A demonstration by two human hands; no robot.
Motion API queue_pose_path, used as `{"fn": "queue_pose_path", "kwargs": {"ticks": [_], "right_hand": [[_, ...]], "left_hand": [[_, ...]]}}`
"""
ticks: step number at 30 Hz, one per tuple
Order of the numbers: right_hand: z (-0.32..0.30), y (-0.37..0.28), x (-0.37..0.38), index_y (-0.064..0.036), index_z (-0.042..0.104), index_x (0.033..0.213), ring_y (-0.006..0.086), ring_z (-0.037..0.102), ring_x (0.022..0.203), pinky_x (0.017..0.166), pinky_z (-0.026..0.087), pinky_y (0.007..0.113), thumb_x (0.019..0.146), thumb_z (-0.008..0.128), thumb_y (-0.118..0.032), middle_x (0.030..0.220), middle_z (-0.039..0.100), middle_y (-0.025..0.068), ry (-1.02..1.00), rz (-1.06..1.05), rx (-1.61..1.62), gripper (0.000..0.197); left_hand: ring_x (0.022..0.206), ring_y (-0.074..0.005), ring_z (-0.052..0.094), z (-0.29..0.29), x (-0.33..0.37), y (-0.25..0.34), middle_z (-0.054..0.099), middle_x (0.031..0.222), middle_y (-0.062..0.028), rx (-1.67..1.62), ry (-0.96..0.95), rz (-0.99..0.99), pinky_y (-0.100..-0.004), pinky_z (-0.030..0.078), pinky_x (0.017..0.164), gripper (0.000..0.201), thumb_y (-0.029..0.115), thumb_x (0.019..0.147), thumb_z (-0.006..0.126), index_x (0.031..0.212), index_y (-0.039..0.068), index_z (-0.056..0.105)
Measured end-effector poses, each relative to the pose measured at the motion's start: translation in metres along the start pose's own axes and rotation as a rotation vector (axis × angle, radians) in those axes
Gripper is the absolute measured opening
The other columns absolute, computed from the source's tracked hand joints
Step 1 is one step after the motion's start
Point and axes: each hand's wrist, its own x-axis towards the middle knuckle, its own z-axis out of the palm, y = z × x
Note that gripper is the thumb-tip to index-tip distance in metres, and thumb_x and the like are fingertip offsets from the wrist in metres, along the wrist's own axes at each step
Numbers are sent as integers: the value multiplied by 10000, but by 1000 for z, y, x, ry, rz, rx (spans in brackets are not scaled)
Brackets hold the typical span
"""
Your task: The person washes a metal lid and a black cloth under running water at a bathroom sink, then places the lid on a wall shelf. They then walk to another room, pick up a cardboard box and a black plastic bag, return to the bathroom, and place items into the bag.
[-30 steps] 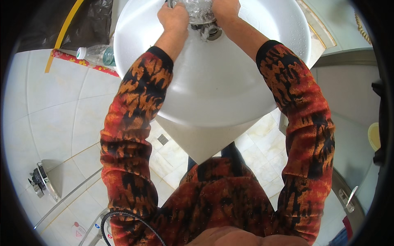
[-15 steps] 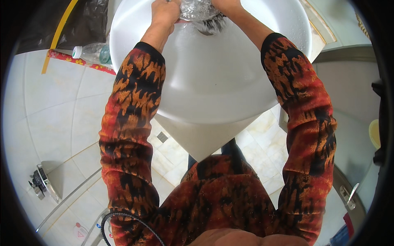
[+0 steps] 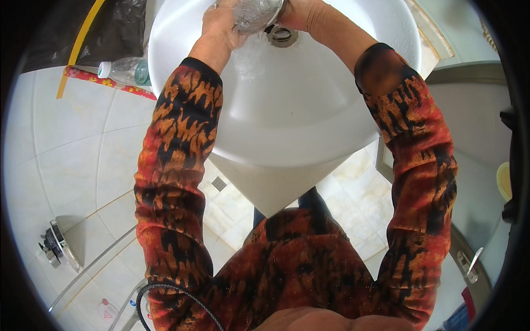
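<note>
Over the far part of a white washbasin point(image 3: 287, 121), both my hands grip a clear, wet, rounded vessel point(image 3: 255, 15) that looks like glass. It is tilted, its rim facing right toward the drain. My left hand point(image 3: 220, 26) is wrapped round its left side. My right hand point(image 3: 297, 12) holds the rim side, with its fingertips partly hidden. Water runs over the vessel and splashes into the basin below my left hand. The round metal drain point(image 3: 282, 36) shows just beneath the rim. The upper frame edge cuts off the tap, if there is one.
At the basin's left lies a clear plastic bottle point(image 3: 122, 71) with a white cap, beside a red flowered strip point(image 3: 88, 76). Black plastic sheeting point(image 3: 113, 36) with yellow tape is further left. The basin's pointed pale stand point(image 3: 265, 190) faces me.
The vessel has tipped and shifted left, so its rim now faces right and the drain shows. My left hand has turned round its side; my right forearm has moved slightly rightward.
</note>
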Motion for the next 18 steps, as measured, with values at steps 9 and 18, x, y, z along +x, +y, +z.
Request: {"fn": "queue_pose_path", "kwargs": {"ticks": [9, 18], "right_hand": [[-6, -6, 11, 24, 610, 803, 202, 584, 650, 597, 463, 315, 766, 537, -220, 758, 614, 101, 326, -70, -700, 257], [-14, -11, 6, -42, 565, 970, 220, 585, 810, 751, 478, 337, 787, 561, -238, 897, 609, 92, -88, -101, -20, 268]], "left_hand": [[918, -299, 571, 4, -2, 6, 554, 1052, -159, -60, 338, -52, -437, 495, 759, 386, 279, 912, 396, 1163, -11, 443], [968, -305, 550, 12, 13, -10, 524, 1112, -165, -249, 105, -62, -432, 478, 807, 362, 261, 921, 371, 1154, -6, 446]]}}
